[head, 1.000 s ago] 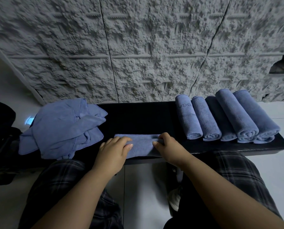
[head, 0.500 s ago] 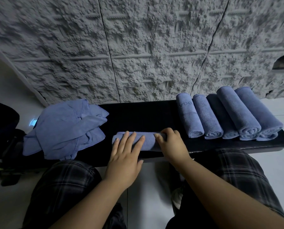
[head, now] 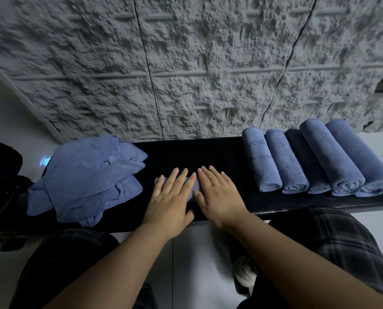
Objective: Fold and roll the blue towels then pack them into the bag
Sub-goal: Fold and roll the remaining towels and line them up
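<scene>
Both hands lie flat w/ fingers straight, pressing on the towel roll [head: 192, 188] in the middle of the dark surface [head: 208, 152]; nothing is gripped. Left hand [head: 171, 197] covers its left part, right hand [head: 217, 192] its right end. The roll's long axis runs left-right, directly under the palms. Finished rolls [head: 308, 159] lie to the right, so the right hand is nearer to them. Loose towels [head: 85, 177] wait at left. No bag in view.

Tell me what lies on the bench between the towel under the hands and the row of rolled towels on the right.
Nothing visible: between the towel under the left hand and right hand and the rolled towels, the bench shows only bare black surface.
</scene>
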{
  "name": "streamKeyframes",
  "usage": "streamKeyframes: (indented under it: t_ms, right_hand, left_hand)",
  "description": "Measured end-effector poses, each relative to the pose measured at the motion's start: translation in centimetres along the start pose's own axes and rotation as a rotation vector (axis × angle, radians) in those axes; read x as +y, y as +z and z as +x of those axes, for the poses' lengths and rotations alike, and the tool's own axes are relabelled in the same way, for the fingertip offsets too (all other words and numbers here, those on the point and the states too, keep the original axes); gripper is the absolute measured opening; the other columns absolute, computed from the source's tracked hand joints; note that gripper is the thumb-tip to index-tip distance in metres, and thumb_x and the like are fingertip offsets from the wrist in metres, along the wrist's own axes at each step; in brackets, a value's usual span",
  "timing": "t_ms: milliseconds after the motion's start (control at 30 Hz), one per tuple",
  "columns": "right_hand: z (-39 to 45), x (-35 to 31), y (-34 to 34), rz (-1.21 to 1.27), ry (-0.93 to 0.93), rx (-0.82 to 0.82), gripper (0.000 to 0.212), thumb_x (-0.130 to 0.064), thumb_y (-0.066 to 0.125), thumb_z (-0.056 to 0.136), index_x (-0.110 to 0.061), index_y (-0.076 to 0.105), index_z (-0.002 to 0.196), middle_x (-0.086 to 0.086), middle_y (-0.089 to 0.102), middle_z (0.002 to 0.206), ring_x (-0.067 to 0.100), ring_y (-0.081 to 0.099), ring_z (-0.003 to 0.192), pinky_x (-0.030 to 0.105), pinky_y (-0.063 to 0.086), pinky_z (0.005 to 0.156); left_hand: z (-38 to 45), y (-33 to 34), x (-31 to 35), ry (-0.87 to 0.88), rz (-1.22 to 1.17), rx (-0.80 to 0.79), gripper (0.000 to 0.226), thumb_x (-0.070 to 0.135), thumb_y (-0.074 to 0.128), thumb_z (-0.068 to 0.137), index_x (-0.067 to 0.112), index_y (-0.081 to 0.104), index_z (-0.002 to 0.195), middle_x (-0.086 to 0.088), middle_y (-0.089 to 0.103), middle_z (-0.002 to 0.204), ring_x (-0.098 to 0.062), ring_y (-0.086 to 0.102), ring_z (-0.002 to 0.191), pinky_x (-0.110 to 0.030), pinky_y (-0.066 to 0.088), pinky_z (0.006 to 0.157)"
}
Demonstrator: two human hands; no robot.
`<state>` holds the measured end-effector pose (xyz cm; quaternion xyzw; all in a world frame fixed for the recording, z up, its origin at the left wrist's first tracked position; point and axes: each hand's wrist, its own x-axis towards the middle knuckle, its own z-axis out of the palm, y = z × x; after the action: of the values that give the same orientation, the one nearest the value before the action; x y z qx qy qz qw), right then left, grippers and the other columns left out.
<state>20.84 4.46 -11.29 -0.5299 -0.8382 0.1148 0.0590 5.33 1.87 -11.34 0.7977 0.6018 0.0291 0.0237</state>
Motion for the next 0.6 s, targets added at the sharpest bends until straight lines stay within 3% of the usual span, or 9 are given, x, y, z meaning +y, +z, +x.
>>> streamKeyframes:
  t_ms: [67, 167, 233, 300, 400, 500, 600]
  right_hand:
    - [0.1, 0.4, -0.3, 0.005, -0.033, -0.070, 0.087, -0.060, -0.010, 0.079, -0.016, 0.009, 0.152, -0.001, 0.009, 0.160, 0.013, -0.002, 0.147, 0.025, -0.012, 0.110]
    - [0.5, 0.9, -0.7, -0.002, -0.058, -0.156, 0.088, -0.065, -0.008, 0.080, -0.017, 0.008, 0.152, -0.003, 0.008, 0.160, 0.011, -0.003, 0.147, 0.024, -0.013, 0.110]
    - [1.0, 0.8, -1.2, -0.020, -0.037, -0.217, 0.076, -0.058, -0.002, 0.088, -0.017, 0.008, 0.152, -0.003, 0.008, 0.160, 0.012, -0.004, 0.147, 0.026, -0.011, 0.112]
    - [1.8, 0.6, -1.7, -0.025, -0.008, -0.312, 0.062, -0.050, 0.015, 0.099, -0.018, 0.008, 0.152, -0.004, 0.007, 0.160, 0.012, -0.005, 0.146, 0.032, -0.007, 0.116]
    - [3.0, 0.7, -2.7, -0.027, 0.031, -0.453, 0.060, -0.050, 0.019, 0.100, -0.023, 0.008, 0.152, -0.005, 0.006, 0.160, 0.013, -0.006, 0.146, 0.039, -0.005, 0.117]
    - [3.2, 0.7, -2.7, -0.006, 0.068, -0.473, 0.060, -0.053, 0.018, 0.099, -0.028, 0.006, 0.152, -0.004, 0.005, 0.160, 0.016, -0.006, 0.147, 0.042, -0.005, 0.117]
    - [2.2, 0.4, -2.3, 0.056, 0.112, -0.412, 0.059, -0.053, 0.018, 0.099, -0.032, 0.002, 0.152, -0.007, -0.002, 0.160, 0.017, -0.011, 0.146, 0.043, -0.007, 0.116]
  left_hand:
    - [-0.1, 0.3, 0.2, -0.039, 0.000, -0.003, 0.085, 0.046, 0.046, 0.087, 0.024, -0.008, 0.149, 0.007, -0.015, 0.154, -0.014, -0.013, 0.144, -0.035, -0.016, 0.112]
    - [0.0, 0.8, 0.1, -0.052, -0.050, -0.002, 0.081, 0.045, 0.050, 0.071, 0.017, 0.032, 0.145, -0.002, 0.032, 0.151, -0.021, 0.028, 0.140, -0.038, 0.007, 0.112]
    - [0.5, 0.9, -0.1, -0.059, -0.056, -0.005, 0.077, 0.045, 0.047, 0.066, 0.018, 0.044, 0.138, -0.001, 0.047, 0.142, -0.022, 0.039, 0.134, -0.040, 0.014, 0.109]
    - [0.7, 0.7, -0.1, -0.080, -0.071, -0.022, 0.075, 0.044, 0.046, 0.073, 0.022, 0.035, 0.144, 0.005, 0.040, 0.146, -0.020, 0.029, 0.140, -0.039, 0.005, 0.112]
    - [1.2, 0.6, 0.2, -0.119, -0.110, -0.045, 0.075, 0.045, 0.045, 0.086, 0.031, 0.008, 0.149, 0.014, 0.016, 0.154, -0.013, 0.005, 0.144, -0.036, -0.012, 0.113]
    - [1.7, 0.1, -0.2, -0.123, -0.156, -0.092, 0.074, 0.041, 0.047, 0.087, 0.036, 0.005, 0.148, 0.018, 0.015, 0.151, -0.009, 0.005, 0.142, -0.035, -0.010, 0.114]
    - [1.9, -0.4, -1.7, -0.083, -0.365, -0.138, 0.072, 0.030, 0.054, 0.087, 0.045, 0.013, 0.145, 0.025, 0.020, 0.147, -0.005, 0.008, 0.140, -0.028, -0.006, 0.113]
